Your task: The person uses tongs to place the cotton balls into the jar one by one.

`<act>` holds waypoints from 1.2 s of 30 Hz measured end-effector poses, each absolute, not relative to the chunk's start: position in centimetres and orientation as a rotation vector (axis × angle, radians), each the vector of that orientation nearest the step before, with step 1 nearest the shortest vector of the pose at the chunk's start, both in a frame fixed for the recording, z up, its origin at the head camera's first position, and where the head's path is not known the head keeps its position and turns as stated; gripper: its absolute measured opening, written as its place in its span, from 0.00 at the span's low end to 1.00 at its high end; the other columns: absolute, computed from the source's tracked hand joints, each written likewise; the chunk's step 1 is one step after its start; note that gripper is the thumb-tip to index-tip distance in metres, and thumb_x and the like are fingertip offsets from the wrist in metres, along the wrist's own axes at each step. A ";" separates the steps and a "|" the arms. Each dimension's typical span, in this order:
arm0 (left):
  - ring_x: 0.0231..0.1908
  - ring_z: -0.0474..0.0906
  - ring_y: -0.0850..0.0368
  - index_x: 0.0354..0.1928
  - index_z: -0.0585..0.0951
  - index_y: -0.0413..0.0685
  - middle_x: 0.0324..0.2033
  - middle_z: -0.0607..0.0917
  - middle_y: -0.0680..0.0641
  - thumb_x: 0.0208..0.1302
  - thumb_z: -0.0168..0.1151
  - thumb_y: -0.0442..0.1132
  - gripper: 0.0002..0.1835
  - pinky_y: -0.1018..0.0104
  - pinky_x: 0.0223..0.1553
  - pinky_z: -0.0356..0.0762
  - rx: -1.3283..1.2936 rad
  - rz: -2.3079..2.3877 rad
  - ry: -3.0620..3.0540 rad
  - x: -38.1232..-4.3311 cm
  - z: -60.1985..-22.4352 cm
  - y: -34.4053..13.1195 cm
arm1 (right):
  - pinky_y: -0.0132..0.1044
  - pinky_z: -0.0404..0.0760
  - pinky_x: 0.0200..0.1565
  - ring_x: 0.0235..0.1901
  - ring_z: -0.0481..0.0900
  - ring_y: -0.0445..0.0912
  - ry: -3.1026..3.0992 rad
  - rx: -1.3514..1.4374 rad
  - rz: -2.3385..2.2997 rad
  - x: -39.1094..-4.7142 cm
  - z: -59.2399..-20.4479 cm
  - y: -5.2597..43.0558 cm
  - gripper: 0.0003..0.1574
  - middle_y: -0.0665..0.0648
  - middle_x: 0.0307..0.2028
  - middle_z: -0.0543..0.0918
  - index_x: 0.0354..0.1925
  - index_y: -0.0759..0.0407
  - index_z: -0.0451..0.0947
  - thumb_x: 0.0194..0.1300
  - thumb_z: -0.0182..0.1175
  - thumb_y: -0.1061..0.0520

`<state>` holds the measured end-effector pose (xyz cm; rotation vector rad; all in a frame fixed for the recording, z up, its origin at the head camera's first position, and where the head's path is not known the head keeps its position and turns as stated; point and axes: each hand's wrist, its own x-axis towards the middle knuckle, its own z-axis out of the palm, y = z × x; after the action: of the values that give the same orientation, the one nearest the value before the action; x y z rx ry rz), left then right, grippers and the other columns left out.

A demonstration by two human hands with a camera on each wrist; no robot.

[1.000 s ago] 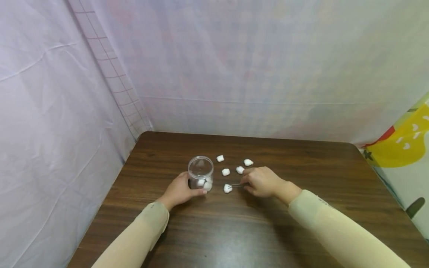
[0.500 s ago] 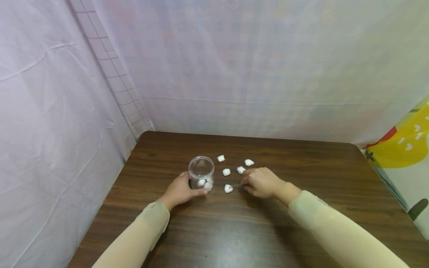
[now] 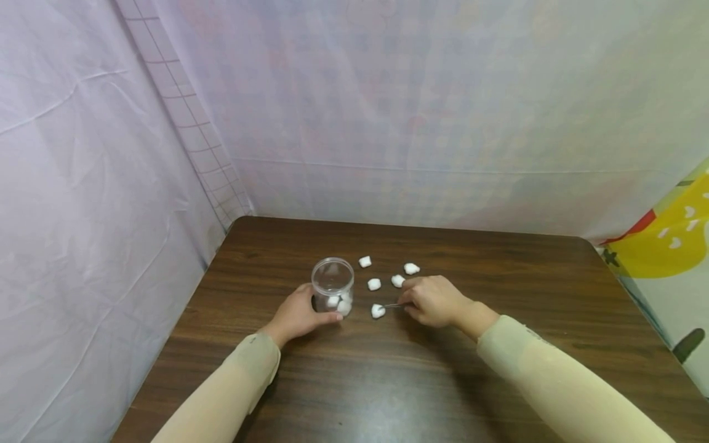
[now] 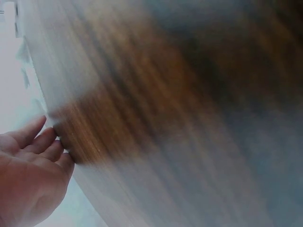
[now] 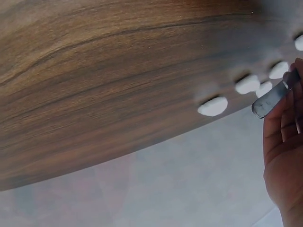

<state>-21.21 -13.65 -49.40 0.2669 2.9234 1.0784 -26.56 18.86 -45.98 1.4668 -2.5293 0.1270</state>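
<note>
My left hand (image 3: 299, 315) grips a clear round jar (image 3: 332, 282) without a lid, thumb in front and fingers at its left side. White cotton balls (image 3: 344, 306) lie at the bottom of the jar. In the left wrist view the fingers of my left hand (image 4: 35, 175) show at the left, but the jar cannot be made out. To the right, my right hand (image 3: 434, 300) pinches metal tweezers (image 3: 392, 306), whose tips meet a cotton ball (image 3: 378, 312) on the table. The wide rear end of the tweezers (image 5: 270, 100) shows in the right wrist view.
Several loose cotton balls, among them one near the jar (image 3: 373, 284) and one farther right (image 3: 412, 269), lie on the brown wooden table (image 3: 498, 258). White sheeting (image 3: 415, 123) hangs behind and left of it. A yellow printed cloth (image 3: 664, 240) is at the right.
The tweezer tips, apart a second ago, have drawn together at the cotton ball. Both hands and the jar stay in almost the same place.
</note>
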 end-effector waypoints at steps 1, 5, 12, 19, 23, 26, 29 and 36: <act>0.60 0.73 0.43 0.65 0.75 0.44 0.61 0.77 0.39 0.47 0.77 0.64 0.46 0.46 0.61 0.69 0.267 1.079 2.924 -21.2 -49.4 -13.7 | 0.40 0.79 0.25 0.27 0.77 0.39 -2.534 1.461 0.131 -26.5 -45.9 19.0 0.07 0.42 0.32 0.79 0.34 0.48 0.87 0.53 0.70 0.57; 0.60 0.73 0.44 0.65 0.75 0.44 0.61 0.77 0.39 0.47 0.76 0.65 0.47 0.46 0.61 0.69 0.270 1.073 2.929 -21.3 -49.5 -13.7 | 0.40 0.80 0.27 0.28 0.79 0.40 -2.553 1.440 0.148 -26.4 -45.6 19.5 0.08 0.44 0.36 0.81 0.36 0.49 0.88 0.54 0.71 0.57; 0.61 0.73 0.43 0.65 0.75 0.44 0.61 0.76 0.39 0.47 0.76 0.65 0.47 0.45 0.61 0.69 0.276 1.083 2.924 -21.2 -49.4 -13.8 | 0.41 0.80 0.26 0.28 0.79 0.41 -2.569 1.413 0.168 -26.3 -44.8 20.8 0.09 0.47 0.37 0.82 0.37 0.52 0.88 0.55 0.71 0.58; 0.60 0.73 0.44 0.65 0.75 0.45 0.61 0.77 0.40 0.48 0.76 0.64 0.46 0.45 0.61 0.70 0.275 1.093 2.913 -21.3 -49.4 -13.8 | 0.37 0.77 0.24 0.24 0.74 0.36 -2.553 1.406 0.178 -26.3 -43.9 21.5 0.10 0.46 0.36 0.81 0.38 0.53 0.89 0.55 0.71 0.58; 0.60 0.73 0.44 0.65 0.75 0.45 0.61 0.77 0.41 0.48 0.76 0.64 0.46 0.45 0.61 0.70 0.278 1.104 2.904 -21.3 -49.4 -13.8 | 0.35 0.76 0.24 0.23 0.72 0.35 -2.519 1.410 0.179 -26.2 -43.2 21.6 0.09 0.46 0.35 0.80 0.38 0.53 0.89 0.55 0.71 0.58; 0.60 0.73 0.44 0.65 0.75 0.45 0.61 0.76 0.41 0.48 0.76 0.63 0.46 0.45 0.61 0.70 0.278 1.103 2.902 -21.3 -49.4 -13.7 | 0.36 0.77 0.24 0.24 0.74 0.36 -2.475 1.420 0.182 -26.3 -42.4 21.5 0.08 0.46 0.35 0.80 0.37 0.53 0.88 0.55 0.72 0.58; 0.60 0.73 0.44 0.65 0.75 0.45 0.61 0.76 0.41 0.48 0.76 0.63 0.46 0.46 0.61 0.70 0.278 1.105 2.900 -21.3 -49.3 -13.7 | 0.36 0.76 0.22 0.23 0.73 0.37 -2.431 1.435 0.191 -26.5 -41.5 21.3 0.09 0.46 0.33 0.78 0.37 0.53 0.89 0.53 0.73 0.59; 0.60 0.73 0.44 0.65 0.75 0.45 0.61 0.77 0.40 0.49 0.76 0.63 0.45 0.45 0.61 0.70 0.285 1.098 2.906 -21.2 -49.3 -13.7 | 0.31 0.69 0.19 0.21 0.66 0.34 -2.387 1.445 0.205 -27.1 -38.8 19.7 0.09 0.45 0.30 0.76 0.37 0.54 0.89 0.54 0.72 0.59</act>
<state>-21.17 -13.68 -49.29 0.2848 2.9057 1.0984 -27.13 19.71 -38.83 1.4446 -2.3869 0.2045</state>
